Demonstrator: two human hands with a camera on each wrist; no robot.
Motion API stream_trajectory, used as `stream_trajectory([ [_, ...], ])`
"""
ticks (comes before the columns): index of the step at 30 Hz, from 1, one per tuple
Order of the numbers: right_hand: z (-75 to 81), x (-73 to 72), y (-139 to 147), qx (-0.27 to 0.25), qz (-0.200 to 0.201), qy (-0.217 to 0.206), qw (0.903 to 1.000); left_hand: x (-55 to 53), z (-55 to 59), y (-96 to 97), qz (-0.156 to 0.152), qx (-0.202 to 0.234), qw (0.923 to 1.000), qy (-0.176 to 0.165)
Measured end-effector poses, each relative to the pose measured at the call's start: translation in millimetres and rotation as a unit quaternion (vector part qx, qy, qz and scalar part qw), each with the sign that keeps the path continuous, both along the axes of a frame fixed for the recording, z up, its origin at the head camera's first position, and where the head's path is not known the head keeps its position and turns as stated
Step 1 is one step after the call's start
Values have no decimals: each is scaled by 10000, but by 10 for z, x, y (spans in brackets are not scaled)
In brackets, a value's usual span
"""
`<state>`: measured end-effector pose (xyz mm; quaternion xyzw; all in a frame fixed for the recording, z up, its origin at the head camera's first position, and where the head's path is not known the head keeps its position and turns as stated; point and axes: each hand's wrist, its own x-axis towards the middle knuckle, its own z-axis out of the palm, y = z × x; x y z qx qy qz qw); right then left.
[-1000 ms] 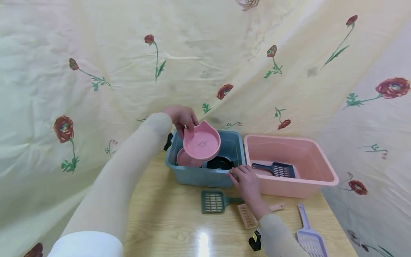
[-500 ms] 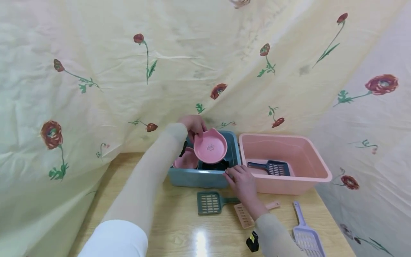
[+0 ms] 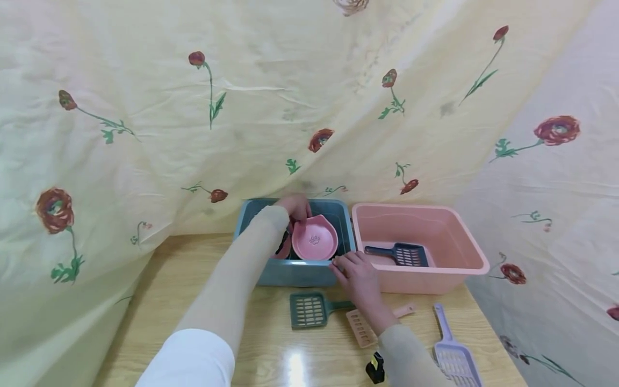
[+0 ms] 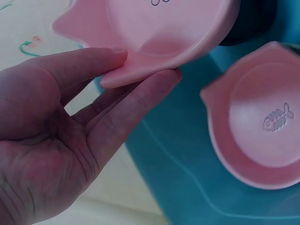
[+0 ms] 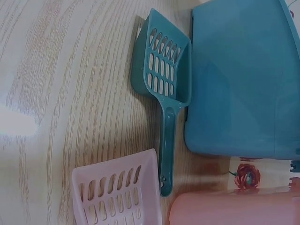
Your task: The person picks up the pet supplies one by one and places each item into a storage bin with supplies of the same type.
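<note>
A pink cat-eared dish (image 3: 315, 240) with a paw print on its base is within the opening of the blue litter box (image 3: 297, 274), tilted so its inner face shows. The left hand (image 3: 296, 207) pinches its edge at an ear point, thumb on the upper face and fingers underneath; whether the dish's underside touches anything, I cannot tell. Just beside it in the same box lies a second pink dish (image 4: 258, 117), marked with a fish skeleton, and a dark, rounded object (image 4: 257, 23) shows partly behind the held dish. The right hand (image 3: 357, 273) pinches the box's front rim near the right corner, fingers on top and thumb in front.

To the right stands a pink litter box (image 3: 435, 279) holding a navy slotted scoop (image 3: 410, 254). On the wooden table (image 3: 261, 349) in front, a teal scoop (image 3: 308, 310) lies with its handle pointing right, its end near a pale pink scoop (image 3: 361, 327) partly covered by the right arm. Farther right is a lavender scoop (image 3: 456, 361), handle toward the pink box. Flower-printed cloth (image 3: 271, 107) hangs behind everything.
</note>
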<state>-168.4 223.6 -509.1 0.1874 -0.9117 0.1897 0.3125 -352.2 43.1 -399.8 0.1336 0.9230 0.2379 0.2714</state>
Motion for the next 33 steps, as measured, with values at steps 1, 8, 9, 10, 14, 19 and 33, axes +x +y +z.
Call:
stream_trajectory([
  [1,2,3,-3,-8,2,17,10000,3,-30,-1,86,112,9999,-84],
  [8,17,17,-26,-7,-20,13,10000,16,-178,-12,482,489,9965,-476],
  [9,15,18,-27,-8,-43,-11,10000,18,-193,-11,477,518,9963,-502],
  [10,15,19,-27,-19,-67,-56,10000,19,-208,-8,437,524,9962,-536],
  [14,21,25,-34,-30,-136,-165,9998,36,-259,-1,573,656,9922,-897],
  [19,29,39,-40,-36,-137,-142,9998,78,-269,32,527,599,9923,-948],
  [33,31,55,-42,-29,-196,-26,9998,137,-266,62,297,405,9951,-857],
])
